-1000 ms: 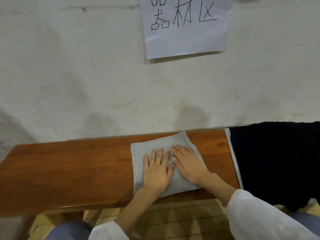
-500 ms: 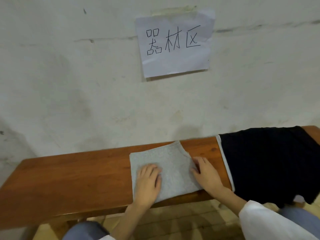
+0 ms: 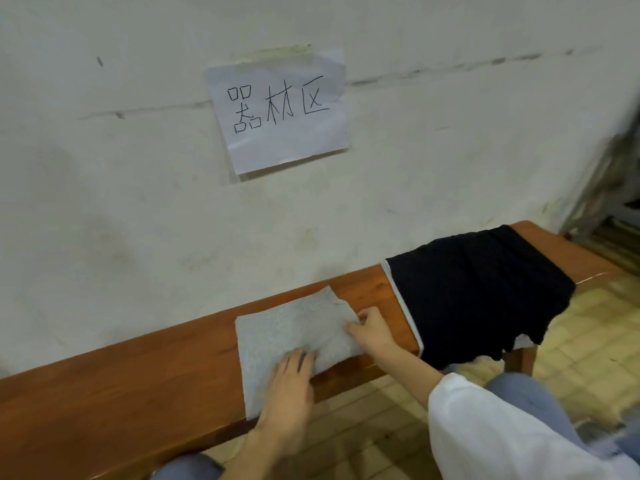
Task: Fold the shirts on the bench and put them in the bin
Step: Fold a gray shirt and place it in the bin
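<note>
A grey shirt (image 3: 294,336), folded into a small square, lies on the wooden bench (image 3: 138,386). My left hand (image 3: 289,389) lies on its near edge with the fingertips curled into the cloth. My right hand (image 3: 372,327) grips the shirt's right edge, fingers curled around it. To the right, a black shirt (image 3: 474,292) with a white hem is spread over the bench and hangs off the front. No bin is in view.
A white wall (image 3: 138,202) runs right behind the bench, with a paper sign (image 3: 280,109) taped to it. Tiled floor (image 3: 571,351) shows at right. A dark metal frame (image 3: 616,188) stands at the far right.
My hands moved apart from the middle of the grey shirt to its near and right edges and curled onto the cloth. The camera view swung left and up.
</note>
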`<state>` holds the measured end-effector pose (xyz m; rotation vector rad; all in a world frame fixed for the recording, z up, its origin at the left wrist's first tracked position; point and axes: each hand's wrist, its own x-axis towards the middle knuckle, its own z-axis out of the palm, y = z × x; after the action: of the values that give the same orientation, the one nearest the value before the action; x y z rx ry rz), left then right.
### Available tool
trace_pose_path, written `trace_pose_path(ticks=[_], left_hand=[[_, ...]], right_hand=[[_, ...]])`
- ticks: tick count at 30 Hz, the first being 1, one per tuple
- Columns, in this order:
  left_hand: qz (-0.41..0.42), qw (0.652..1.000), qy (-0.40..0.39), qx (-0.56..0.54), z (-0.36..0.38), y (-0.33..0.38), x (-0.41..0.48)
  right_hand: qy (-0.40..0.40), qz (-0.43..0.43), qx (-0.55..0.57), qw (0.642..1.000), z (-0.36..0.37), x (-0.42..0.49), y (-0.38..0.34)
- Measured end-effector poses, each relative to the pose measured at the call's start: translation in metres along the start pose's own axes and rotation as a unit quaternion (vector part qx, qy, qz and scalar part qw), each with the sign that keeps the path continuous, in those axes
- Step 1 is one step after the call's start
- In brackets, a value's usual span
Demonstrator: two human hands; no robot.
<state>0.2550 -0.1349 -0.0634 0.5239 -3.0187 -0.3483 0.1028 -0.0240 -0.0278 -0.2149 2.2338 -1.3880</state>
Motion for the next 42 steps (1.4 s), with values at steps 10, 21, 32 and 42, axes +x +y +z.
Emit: trace_pose_path(ticks=[10,21,32,42], left_hand=[[0.005,1.000,-0.013,-0.017,-0.022,0.045,0.037],[0.196,0.975,-0.028,-0.100,-0.029,0.263,0.078],[0.383,0.906,-0.175,-0.042,0.112,0.472,0.069],[0.434,0.853,-0.277,0.087,0.227,0.536,0.055]], right_hand=[[0.032,-0.022,0.105,0.994,-0.083,-0.031,0.014],[0.181,0.048,0.365,0.912,-0.291,-0.095,0.071],[0.395,0.161,0.449,0.785,-0.427,-0.168,0.281],[0.420,0.328,0.455,0.713,-0.447,-0.187,0.418]])
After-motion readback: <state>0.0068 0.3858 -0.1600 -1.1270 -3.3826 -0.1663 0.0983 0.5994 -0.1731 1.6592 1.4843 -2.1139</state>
